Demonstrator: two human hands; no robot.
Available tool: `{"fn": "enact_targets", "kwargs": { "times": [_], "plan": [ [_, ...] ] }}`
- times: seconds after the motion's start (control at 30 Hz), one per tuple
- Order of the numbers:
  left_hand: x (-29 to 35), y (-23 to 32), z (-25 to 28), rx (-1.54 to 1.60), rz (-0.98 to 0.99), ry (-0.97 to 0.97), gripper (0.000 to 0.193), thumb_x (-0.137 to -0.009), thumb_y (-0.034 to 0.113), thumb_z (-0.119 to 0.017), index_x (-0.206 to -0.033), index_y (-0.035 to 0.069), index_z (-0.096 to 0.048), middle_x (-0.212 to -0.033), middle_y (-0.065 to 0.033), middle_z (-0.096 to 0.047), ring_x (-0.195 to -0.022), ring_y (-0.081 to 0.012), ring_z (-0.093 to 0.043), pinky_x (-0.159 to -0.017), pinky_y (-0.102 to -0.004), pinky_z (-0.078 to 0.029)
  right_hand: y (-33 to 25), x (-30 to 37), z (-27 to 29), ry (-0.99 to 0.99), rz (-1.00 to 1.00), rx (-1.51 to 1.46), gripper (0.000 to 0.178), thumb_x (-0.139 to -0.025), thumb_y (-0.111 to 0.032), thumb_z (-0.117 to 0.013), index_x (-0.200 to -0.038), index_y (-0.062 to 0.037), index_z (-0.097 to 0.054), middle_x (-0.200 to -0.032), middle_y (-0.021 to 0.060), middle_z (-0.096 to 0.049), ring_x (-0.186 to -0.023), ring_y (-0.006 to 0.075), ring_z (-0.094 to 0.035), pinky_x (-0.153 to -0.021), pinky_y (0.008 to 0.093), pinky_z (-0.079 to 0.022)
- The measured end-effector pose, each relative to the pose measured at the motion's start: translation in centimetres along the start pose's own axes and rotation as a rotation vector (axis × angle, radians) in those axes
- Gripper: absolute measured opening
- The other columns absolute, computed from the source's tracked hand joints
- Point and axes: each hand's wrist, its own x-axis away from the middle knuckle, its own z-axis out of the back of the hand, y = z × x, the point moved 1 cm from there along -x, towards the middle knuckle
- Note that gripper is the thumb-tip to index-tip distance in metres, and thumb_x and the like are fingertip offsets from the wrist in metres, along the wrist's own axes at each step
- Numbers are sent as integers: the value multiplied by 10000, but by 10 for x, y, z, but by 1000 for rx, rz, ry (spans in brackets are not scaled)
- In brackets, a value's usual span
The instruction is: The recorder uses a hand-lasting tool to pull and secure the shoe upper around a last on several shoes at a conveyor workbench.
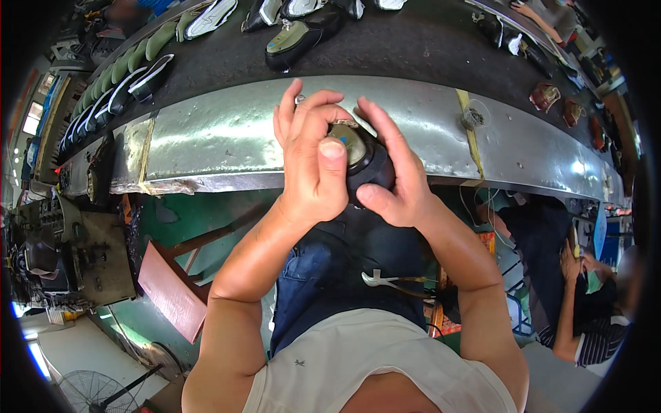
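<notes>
Over the near edge of a metal ledge (220,138), a black shoe (377,173) with an olive-green inside is between my two hands. My left hand (310,162) grips it from the left, thumb pressed on the green part with its small blue mark; its other fingers bend past the far end. Around the right side curls my right hand (403,172), thumb near me and fingers stretched along the shoe. A metal hand tool (385,280), perhaps pincers, lies across my lap, its handle end partly hidden.
Beyond the ledge runs a dark belt (213,62) with green-and-black shoes (292,43) and a row of shoe parts (117,89). A small clear cup (474,117) stands on the ledge at right. Below are a pink-topped stool (172,292), a fan (89,392) and a co-worker (585,296).
</notes>
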Motion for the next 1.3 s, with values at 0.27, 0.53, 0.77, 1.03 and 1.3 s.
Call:
{"fn": "enact_targets", "kwargs": {
  "times": [0.27, 0.53, 0.77, 1.03, 1.3],
  "plan": [
    [-19, -5, 1, 192, -105, 45, 458, -1046, 341, -383, -920, 18, -681, -901, -115, -717, -922, -334, -581, -963, -431, -418, 2, -5, -16, 143, 120, 45, 878, -896, -262, -757, -1535, 88, -267, -1486, 302, -445, -1345, 376, -511, -1107, 414, -409],
    [-24, 3, -4, 239, 62, -62, 376, -1037, 261, -435, -881, 44, -699, -881, -87, -714, -940, -324, -590, -956, -441, -408, -6, 8, -38, 426, -28, 19, 770, -880, -202, -773, -1481, 78, -380, -1333, 263, -574, -1236, 331, -599, -1035, 383, -469],
    [8, 0, -34, 517, 67, -13, 278, -1050, 210, -464, -1035, 4, -649, -1081, -151, -680, -1101, -330, -605, -1105, -459, -346, -8, 26, -9, 178, -160, 32, 908, -841, -238, -825, -1525, 46, -300, -1383, 267, -556, -1300, 323, -567, -1076, 398, -437],
    [38, -23, -41, -44, 311, 121, 468, -1018, 216, -544, -1407, -26, -449, -1537, -274, -323, -1467, -425, -226, -1204, -509, -168, 1, 26, 10, 191, -242, 54, 629, -942, -381, -697, -1385, 24, -510, -1343, 238, -615, -1233, 280, -614, -1044, 357, -455],
    [38, -29, -45, -1, 374, 5, 491, -982, 264, -592, -1385, 8, -475, -1528, -247, -350, -1467, -500, -196, -1190, -613, -54, 7, 21, 19, 45, -308, -135, 653, -929, -330, -664, -1441, -19, -403, -1339, 174, -535, -1239, 212, -522, -1066, 339, -391]
  ]
}}
